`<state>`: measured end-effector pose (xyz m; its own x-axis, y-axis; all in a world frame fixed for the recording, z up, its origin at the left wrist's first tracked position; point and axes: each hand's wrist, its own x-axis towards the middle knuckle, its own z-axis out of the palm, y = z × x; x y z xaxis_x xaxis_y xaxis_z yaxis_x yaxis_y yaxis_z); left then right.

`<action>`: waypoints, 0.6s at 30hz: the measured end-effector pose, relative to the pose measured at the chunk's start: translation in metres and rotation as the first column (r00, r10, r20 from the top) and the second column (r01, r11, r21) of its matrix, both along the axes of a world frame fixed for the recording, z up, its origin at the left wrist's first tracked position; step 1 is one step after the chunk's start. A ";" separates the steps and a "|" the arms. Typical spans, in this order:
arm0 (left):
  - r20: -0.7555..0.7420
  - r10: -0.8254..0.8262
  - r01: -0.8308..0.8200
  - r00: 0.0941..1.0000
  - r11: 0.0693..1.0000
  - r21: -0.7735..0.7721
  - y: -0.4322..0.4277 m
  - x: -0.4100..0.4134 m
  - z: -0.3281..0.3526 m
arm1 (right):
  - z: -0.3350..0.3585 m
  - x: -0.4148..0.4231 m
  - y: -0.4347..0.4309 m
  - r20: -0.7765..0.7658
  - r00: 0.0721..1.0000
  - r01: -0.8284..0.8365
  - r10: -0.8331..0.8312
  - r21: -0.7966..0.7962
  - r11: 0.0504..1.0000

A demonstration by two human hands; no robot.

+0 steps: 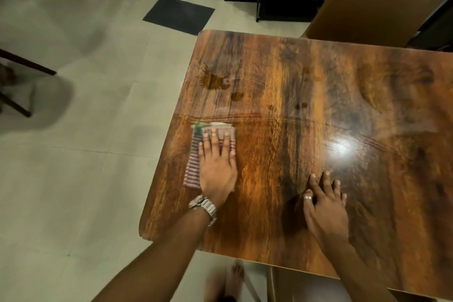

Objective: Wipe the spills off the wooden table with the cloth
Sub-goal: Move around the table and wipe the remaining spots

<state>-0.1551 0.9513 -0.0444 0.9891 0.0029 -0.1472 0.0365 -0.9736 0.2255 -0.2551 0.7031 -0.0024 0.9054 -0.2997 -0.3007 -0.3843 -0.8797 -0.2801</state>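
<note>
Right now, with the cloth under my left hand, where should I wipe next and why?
Probably slide the left hand and cloth straight forward, away from you. The big spill and smaller drops lie just beyond the cloth's far edge, not yet wiped. The right hand can stay flat on the table.

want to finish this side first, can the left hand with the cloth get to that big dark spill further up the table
Probably yes. The left hand presses the cloth flat on the table, and the large spill lies straight ahead of it with only bare wood between.
</note>
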 end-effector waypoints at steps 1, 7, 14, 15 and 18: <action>0.002 -0.043 0.043 0.999 0.999 -0.021 -0.023 0.001 0.002 | 0.000 0.000 -0.001 0.010 1.000 0.001 -0.002 0.008 1.000; -0.009 -0.369 0.368 0.929 0.927 -0.068 -0.168 -0.037 0.002 | -0.001 -0.003 -0.013 0.059 0.998 -0.013 0.008 0.081 0.997; 0.002 -0.314 0.313 0.949 0.946 -0.089 -0.138 -0.022 0.001 | -0.007 -0.001 -0.048 0.065 0.994 -0.091 0.091 -0.001 0.996; -0.006 -0.236 0.235 0.972 0.969 -0.073 -0.114 -0.010 0.000 | -0.007 0.002 -0.050 0.062 0.994 -0.091 0.091 -0.005 0.996; -0.039 -0.016 0.014 0.999 0.999 -0.041 -0.027 0.026 0.004 | -0.006 0.008 -0.041 0.042 0.996 -0.084 0.085 -0.029 0.996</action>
